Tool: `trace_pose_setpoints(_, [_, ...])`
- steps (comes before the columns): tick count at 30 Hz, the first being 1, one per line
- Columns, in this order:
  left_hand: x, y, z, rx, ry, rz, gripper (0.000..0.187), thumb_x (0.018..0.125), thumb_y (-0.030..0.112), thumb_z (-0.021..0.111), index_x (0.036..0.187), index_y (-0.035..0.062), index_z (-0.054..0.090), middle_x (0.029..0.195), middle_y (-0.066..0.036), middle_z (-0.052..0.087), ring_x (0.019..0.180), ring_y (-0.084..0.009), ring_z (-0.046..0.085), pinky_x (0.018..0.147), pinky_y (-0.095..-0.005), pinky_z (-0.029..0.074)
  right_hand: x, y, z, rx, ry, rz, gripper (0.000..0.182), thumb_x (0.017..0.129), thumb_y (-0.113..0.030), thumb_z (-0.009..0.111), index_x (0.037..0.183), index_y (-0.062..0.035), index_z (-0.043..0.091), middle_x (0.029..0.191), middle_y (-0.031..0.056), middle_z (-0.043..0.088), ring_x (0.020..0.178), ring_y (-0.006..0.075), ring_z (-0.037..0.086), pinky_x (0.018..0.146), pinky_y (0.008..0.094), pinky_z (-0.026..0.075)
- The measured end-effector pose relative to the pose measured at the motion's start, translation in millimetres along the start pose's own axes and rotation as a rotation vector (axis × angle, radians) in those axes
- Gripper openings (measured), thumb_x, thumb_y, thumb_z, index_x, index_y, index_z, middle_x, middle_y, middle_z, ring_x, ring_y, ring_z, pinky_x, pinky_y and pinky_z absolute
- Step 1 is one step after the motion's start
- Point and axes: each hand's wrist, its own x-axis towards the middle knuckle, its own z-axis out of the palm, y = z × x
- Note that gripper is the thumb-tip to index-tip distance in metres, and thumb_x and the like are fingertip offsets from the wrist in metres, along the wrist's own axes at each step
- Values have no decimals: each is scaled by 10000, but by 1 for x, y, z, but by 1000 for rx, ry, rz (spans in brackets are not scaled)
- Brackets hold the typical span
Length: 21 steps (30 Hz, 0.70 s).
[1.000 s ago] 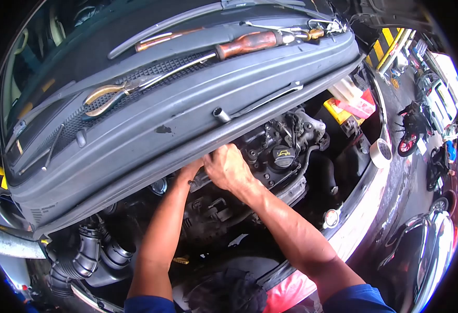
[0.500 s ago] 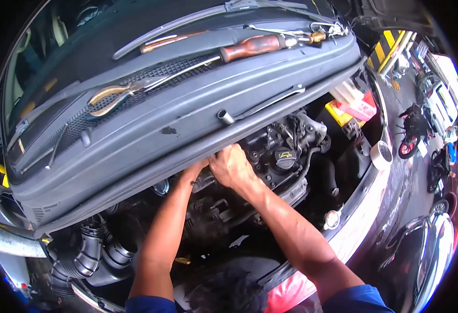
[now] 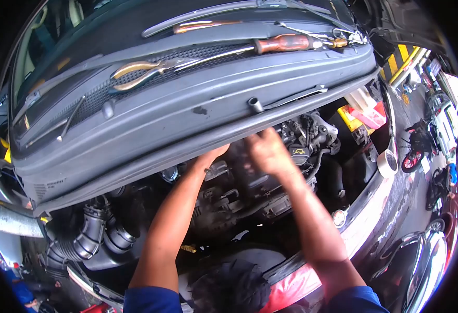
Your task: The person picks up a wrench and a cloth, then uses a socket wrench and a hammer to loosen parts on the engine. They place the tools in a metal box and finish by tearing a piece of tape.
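My left hand [image 3: 216, 155] reaches under the front lip of the black plastic cowl [image 3: 161, 117], above the engine [image 3: 224, 201]. Its fingers are hidden there, so whatever they touch is out of sight. To its right, my right hand [image 3: 268, 152] is raised over the engine just below the cowl edge. Motion smears its fingers, and no held thing can be made out. Close beside the right hand is the black oil filler cap [image 3: 299, 154] with a yellow symbol. A metal socket [image 3: 255, 105] stands on the cowl above that hand, near a long, thin metal tool [image 3: 297, 97].
On the cowl lie pliers [image 3: 135, 75], a screwdriver [image 3: 284, 44] with a red-brown handle, and several other tools. A roll of tape [image 3: 387, 164] rests on the right fender. A ribbed air hose [image 3: 85, 237] is at lower left. Motorcycles [image 3: 414, 148] stand beyond the car.
My right hand has moved away from my left hand, to the right and slightly up. The left hand remains at the cowl edge. The whole view has shifted, with the car now further right.
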Motion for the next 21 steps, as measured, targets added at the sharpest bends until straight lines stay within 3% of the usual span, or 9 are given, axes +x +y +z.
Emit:
trace_pose_setpoints(4, [5, 1, 0, 96, 48, 25, 360, 1019, 298, 527, 1226, 41, 671, 1203, -225, 687, 1115, -441, 632, 969, -532, 495, -30, -21, -40, -116, -41, 112, 447, 999, -424, 610, 982, 20, 657, 636, 68, 586, 469, 172, 605, 422, 307, 479])
trace_pose_setpoints(6, [12, 14, -17, -44, -71, -159, 400, 1018, 351, 534, 1234, 43, 669, 1210, -232, 684, 1131, -447, 627, 983, -522, 494, -44, -21, -55, -121, -41, 143, 452, 991, -435, 622, 969, 15, 661, 633, 67, 587, 469, 168, 606, 420, 302, 476])
trace_pose_setpoints(7, [19, 22, -33, -146, -164, -283, 471, 1022, 427, 530, 1282, 53, 650, 1290, -231, 654, 1208, -434, 598, 1034, -497, 473, -53, -20, -64, -119, -44, 148, 449, 989, -437, 624, 971, 9, 664, 634, 67, 588, 470, 166, 606, 419, 300, 473])
trace_pose_setpoints(9, [29, 40, -59, -185, -205, -411, 538, 1023, 492, 520, 1331, 65, 628, 1374, -222, 612, 1294, -411, 552, 1090, -471, 440, -67, -17, -87, -88, -8, 145, 417, 990, -450, 623, 975, -34, 654, 631, 52, 574, 461, 160, 589, 396, 301, 457])
trace_pose_setpoints(10, [34, 38, -67, -243, -231, -416, 580, 1020, 526, 514, 1376, 76, 601, 1425, -211, 581, 1345, -397, 516, 1128, -456, 409, -72, -14, -100, -109, 6, 164, 435, 994, -440, 618, 1020, -7, 656, 645, 58, 580, 473, 164, 598, 409, 304, 470])
trace_pose_setpoints(13, [42, 4, -60, -180, -182, -296, 511, 1042, 455, 493, 1330, 54, 621, 1368, -212, 623, 1292, -375, 565, 1093, -456, 440, -82, 2, -139, -41, 26, 134, 407, 978, -399, 663, 1083, -9, 617, 668, 51, 574, 484, 167, 599, 409, 308, 480])
trace_pose_setpoints(16, [40, 1, -72, -159, -88, -385, 485, 1053, 413, 479, 1318, 32, 622, 1349, -191, 643, 1252, -319, 593, 1069, -441, 456, -72, 21, -170, 69, 26, 81, 345, 953, -345, 696, 1031, -25, 591, 697, 53, 573, 482, 156, 587, 402, 294, 467])
trace_pose_setpoints(18, [36, 8, -69, -325, 71, -392, 445, 1061, 372, 487, 1327, 44, 627, 1312, -174, 668, 1249, -283, 596, 1052, -414, 458, -57, 27, -187, 170, 6, 63, 283, 928, -280, 695, 1004, -26, 594, 703, 50, 571, 482, 155, 569, 405, 298, 459])
trace_pose_setpoints(21, [42, 57, -99, -184, 2, -520, 405, 1073, 342, 489, 1311, 51, 638, 1235, -161, 702, 1210, -261, 608, 1030, -391, 460, -13, 45, -205, 385, -97, 10, 255, 893, -238, 723, 989, -23, 626, 716, 29, 573, 502, 124, 560, 433, 275, 475])
